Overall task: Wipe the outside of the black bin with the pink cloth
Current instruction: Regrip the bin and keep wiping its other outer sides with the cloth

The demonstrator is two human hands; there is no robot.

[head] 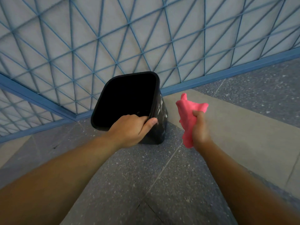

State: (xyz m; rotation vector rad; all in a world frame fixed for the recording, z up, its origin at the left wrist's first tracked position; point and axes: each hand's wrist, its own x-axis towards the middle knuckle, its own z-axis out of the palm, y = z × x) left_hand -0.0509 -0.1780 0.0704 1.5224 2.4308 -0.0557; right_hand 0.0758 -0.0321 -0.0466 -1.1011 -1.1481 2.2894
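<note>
The black bin (159, 111) stands on the speckled floor in a corner, its square mouth open toward me and pale smears on its right outer wall. My left hand (129, 130) grips the bin's near rim, fingers inside and thumb on the outside. My right hand (200, 129) is closed around the crumpled pink cloth (189, 114), held in the air to the right of the bin, a short gap away from its wall.
A blue metal grille fence (129, 38) with a blue base rail runs behind the bin and bends at the left into a corner. The floor (146, 176) is dark speckled tile with paler grey bands at right and left.
</note>
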